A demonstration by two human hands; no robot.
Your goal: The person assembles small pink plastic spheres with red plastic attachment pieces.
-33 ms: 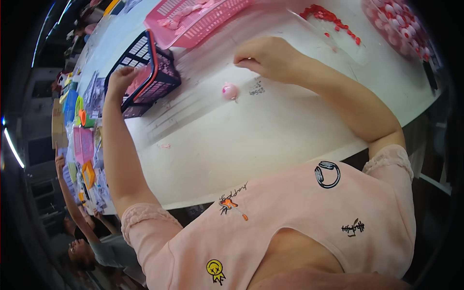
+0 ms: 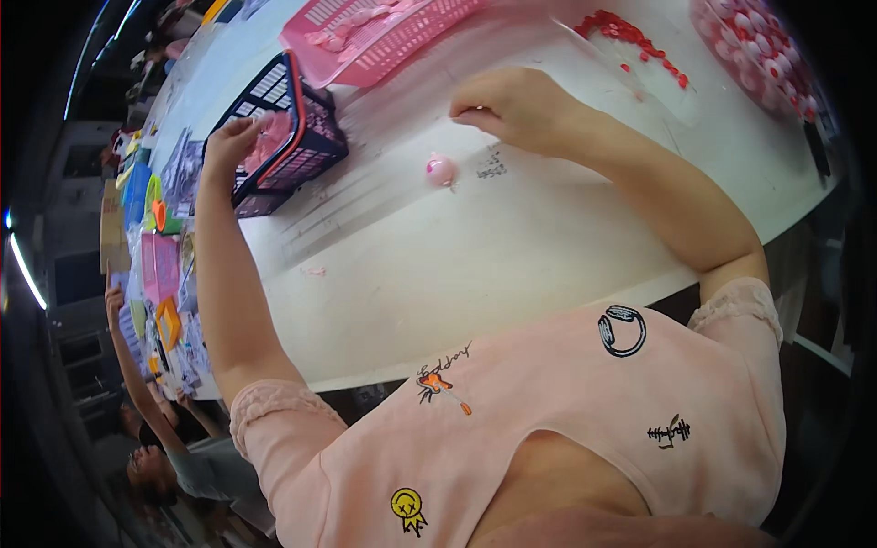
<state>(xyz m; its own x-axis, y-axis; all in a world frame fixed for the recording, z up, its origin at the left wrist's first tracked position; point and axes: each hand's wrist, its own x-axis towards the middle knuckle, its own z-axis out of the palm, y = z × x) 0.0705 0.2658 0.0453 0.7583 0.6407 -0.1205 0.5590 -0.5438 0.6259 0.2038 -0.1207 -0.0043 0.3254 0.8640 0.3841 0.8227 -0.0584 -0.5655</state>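
Observation:
My left hand (image 2: 231, 149) is over the near left side of a dark blue plastic basket (image 2: 322, 137). Its fingers are closed in a pinch beside pale pink pieces (image 2: 270, 137) inside; what lies between the fingertips is too small to name. Above the table, my right hand (image 2: 512, 105) is held with curled fingers pressed together, and anything in them is hidden. A small round pink ball (image 2: 440, 170) with a darker pink spot rests on the white table (image 2: 475, 265), below and left of my right hand.
Beyond the blue basket stands a pink basket (image 2: 384, 57) with pink pieces in it. Small red pieces (image 2: 630, 41) lie scattered at the far right, near a clear bag (image 2: 749, 55) of pink and white balls. Another person's raised arm (image 2: 137, 374) shows at left, by a cluttered table.
The view has shifted slightly, moving the table things a little to the right. The fingers of my left hand have changed position slightly over the blue basket. My right hand stays curled.

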